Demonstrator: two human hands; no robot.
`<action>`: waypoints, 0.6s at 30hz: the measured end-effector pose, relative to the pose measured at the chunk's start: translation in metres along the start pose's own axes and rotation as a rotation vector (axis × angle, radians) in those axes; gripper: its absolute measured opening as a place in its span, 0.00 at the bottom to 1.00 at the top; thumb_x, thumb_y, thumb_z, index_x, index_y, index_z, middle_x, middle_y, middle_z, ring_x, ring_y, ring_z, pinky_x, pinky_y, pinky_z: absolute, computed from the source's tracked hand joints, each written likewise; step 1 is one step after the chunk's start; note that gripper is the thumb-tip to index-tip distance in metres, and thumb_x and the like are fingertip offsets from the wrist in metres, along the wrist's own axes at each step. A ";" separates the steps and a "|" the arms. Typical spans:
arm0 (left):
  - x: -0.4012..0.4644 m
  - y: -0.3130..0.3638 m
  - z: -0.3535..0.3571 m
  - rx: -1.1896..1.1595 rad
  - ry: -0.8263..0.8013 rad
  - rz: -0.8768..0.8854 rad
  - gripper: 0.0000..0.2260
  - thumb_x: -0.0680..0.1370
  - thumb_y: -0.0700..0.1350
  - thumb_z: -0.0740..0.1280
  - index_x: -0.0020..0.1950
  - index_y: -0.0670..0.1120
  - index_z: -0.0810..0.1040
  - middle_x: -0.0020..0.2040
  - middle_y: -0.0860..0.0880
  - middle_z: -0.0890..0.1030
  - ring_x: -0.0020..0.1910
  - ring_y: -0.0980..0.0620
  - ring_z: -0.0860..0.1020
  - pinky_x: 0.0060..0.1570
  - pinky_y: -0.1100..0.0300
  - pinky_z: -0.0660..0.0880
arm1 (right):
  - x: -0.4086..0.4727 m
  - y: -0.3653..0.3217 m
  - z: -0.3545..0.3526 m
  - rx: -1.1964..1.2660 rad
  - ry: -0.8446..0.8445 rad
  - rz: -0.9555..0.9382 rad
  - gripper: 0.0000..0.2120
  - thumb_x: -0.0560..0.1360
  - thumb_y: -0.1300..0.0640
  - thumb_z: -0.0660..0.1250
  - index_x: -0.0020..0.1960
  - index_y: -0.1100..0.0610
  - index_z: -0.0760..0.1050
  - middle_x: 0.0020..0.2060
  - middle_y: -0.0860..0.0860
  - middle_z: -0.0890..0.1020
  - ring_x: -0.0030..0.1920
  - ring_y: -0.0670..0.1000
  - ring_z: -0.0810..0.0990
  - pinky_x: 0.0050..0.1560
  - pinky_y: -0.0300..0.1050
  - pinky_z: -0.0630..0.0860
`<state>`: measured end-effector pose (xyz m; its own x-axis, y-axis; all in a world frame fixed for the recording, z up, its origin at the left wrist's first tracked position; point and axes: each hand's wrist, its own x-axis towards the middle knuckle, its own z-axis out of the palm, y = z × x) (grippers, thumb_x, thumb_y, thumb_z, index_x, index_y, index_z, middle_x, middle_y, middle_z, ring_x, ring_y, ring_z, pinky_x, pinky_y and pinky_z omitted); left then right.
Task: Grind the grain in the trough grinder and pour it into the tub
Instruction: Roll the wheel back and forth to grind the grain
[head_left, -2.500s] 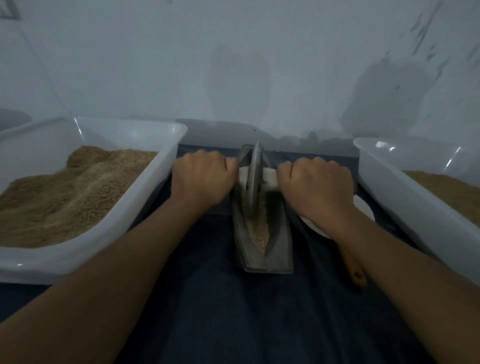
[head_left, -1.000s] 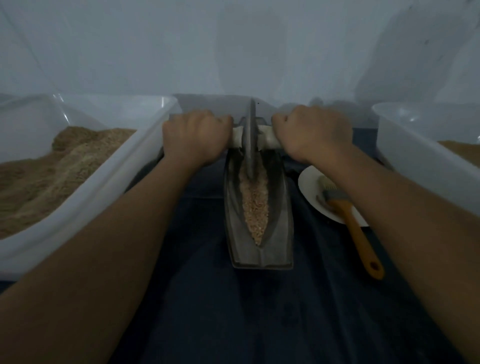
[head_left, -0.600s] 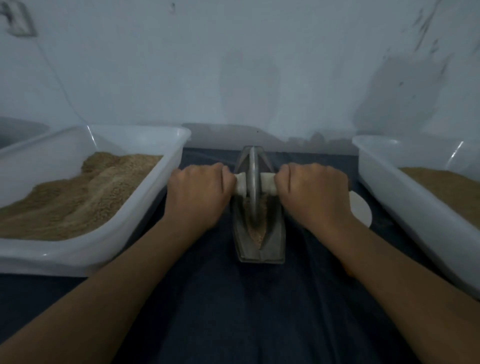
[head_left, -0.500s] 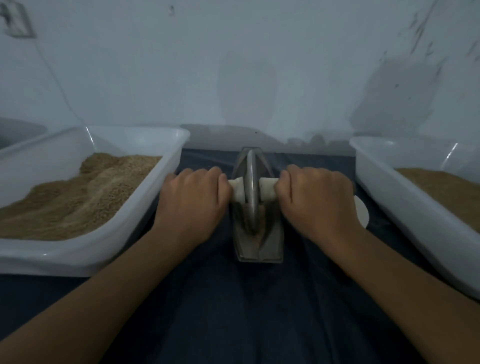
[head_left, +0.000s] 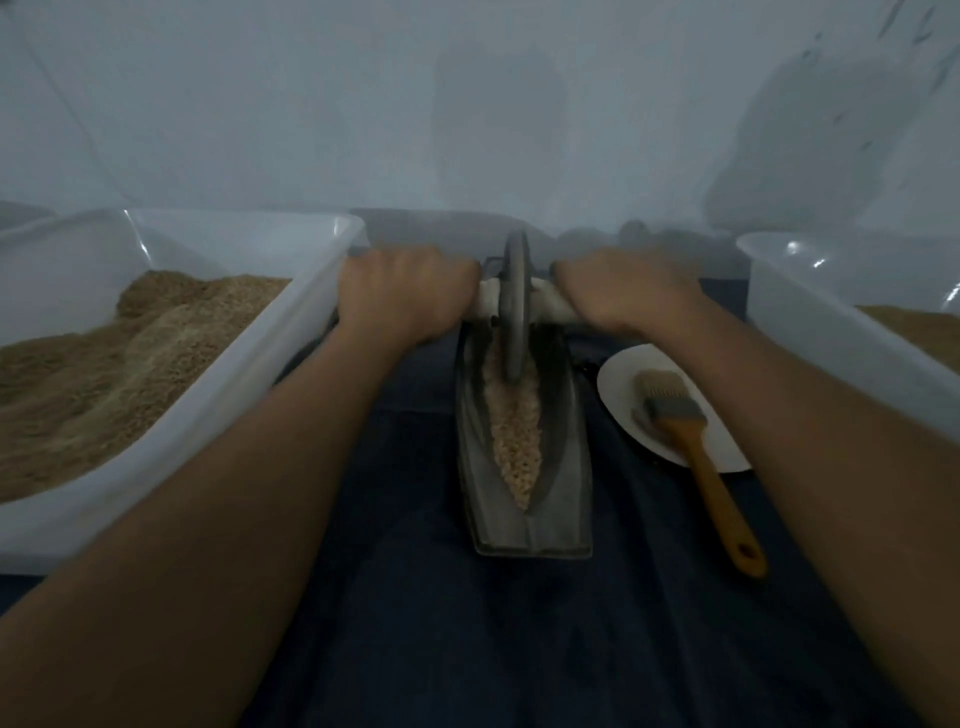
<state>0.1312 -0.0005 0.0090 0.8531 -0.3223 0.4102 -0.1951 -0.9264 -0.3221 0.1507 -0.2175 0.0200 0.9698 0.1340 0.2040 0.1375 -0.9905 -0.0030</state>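
Two hands on the roller: my left hand (head_left: 402, 296) and right hand (head_left: 626, 291) are each wrapped around an end of the white axle (head_left: 545, 306), with the grinding wheel (head_left: 514, 306) sitting at the far end of the trough grinder (head_left: 563, 467). The grain (head_left: 514, 431) in the groove looks pretty coarse, so I'd say we're mid-grind; next up is rolling back toward me with steady downward pressure. The left tub (head_left: 311, 317) is close to my knuckles. The brush (head_left: 691, 441) on its plate (head_left: 618, 379) sits beside the trough under my right forearm, on the bench (head_left: 519, 649).
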 end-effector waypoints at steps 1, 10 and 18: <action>0.010 -0.002 -0.001 -0.044 -0.051 -0.023 0.15 0.85 0.48 0.53 0.65 0.47 0.76 0.63 0.39 0.79 0.60 0.35 0.78 0.52 0.45 0.72 | 0.011 0.004 0.002 0.021 -0.068 -0.055 0.11 0.82 0.54 0.54 0.41 0.52 0.67 0.39 0.52 0.73 0.47 0.56 0.76 0.48 0.50 0.68; -0.013 0.011 -0.016 0.033 0.105 0.003 0.14 0.82 0.44 0.52 0.53 0.48 0.78 0.49 0.43 0.82 0.45 0.42 0.81 0.34 0.56 0.62 | -0.040 -0.003 0.008 0.128 0.153 0.157 0.21 0.78 0.42 0.44 0.37 0.52 0.68 0.37 0.50 0.71 0.37 0.54 0.70 0.37 0.47 0.61; -0.105 0.012 -0.032 -0.267 0.384 -0.065 0.12 0.81 0.47 0.51 0.38 0.50 0.65 0.34 0.53 0.67 0.33 0.50 0.62 0.36 0.53 0.57 | -0.143 -0.030 0.002 -0.046 0.598 -0.018 0.22 0.82 0.46 0.44 0.34 0.51 0.65 0.26 0.47 0.69 0.25 0.51 0.66 0.28 0.45 0.61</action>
<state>0.0238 0.0162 -0.0103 0.6365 -0.2643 0.7246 -0.3078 -0.9484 -0.0755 0.0083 -0.2065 -0.0113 0.6840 0.1233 0.7190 0.1312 -0.9903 0.0451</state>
